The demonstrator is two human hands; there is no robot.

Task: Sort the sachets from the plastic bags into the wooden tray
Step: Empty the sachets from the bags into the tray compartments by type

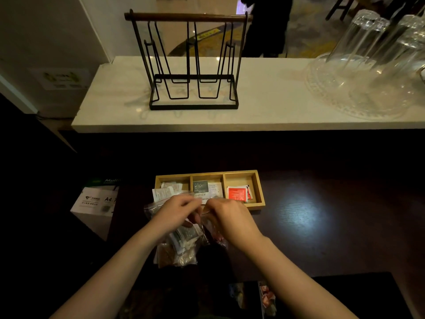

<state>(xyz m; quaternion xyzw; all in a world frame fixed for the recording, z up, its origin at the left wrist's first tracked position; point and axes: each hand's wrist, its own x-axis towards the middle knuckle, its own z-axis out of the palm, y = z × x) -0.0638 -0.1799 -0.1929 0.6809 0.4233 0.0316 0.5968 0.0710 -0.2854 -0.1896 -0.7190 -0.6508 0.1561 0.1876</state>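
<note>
1. We see a wooden tray [259,192] on a dark table [322,226]; it has three compartments side by side.
2. Left compartment: pale white sachets [164,191], some sticking out over the near rim.
3. Middle compartment: a grey-green sachet [200,186] on top of white printed ones [216,189].
4. Right compartment: red sachets [236,194] stacked toward the near left corner; the rest of that compartment shows bare wood.
5. Left hand [178,212] sits just in front of the tray, fingers curled and pinched on the top of a clear plastic bag [184,240].
6. Right hand [227,217] is close beside it, fingers also curled in, gripping the crinkled plastic at the bag mouth; we cannot tell whether it holds the same bag or a second one.
7. The two hands nearly touch above the bags, both covering the tray's near rim.
8. Bag under the left hand holds grey-green and white sachets; another bag [177,256] lower down shows brownish contents.
9. A bag with reddish contents [216,236] lies under the right wrist, blurry.
10. Left of the table: a white box marked A4 [96,203], looks like copy paper.
11. Behind, on a white marble counter [276,111]: a black wire rack [190,65] with a wooden top bar, standing upright.
12. Far right of the counter: clear glasses [368,42] turned upside down on a glass tray [333,93].
13. Bottom edge: more packets [266,295], reddish, too dark to identify.
</note>
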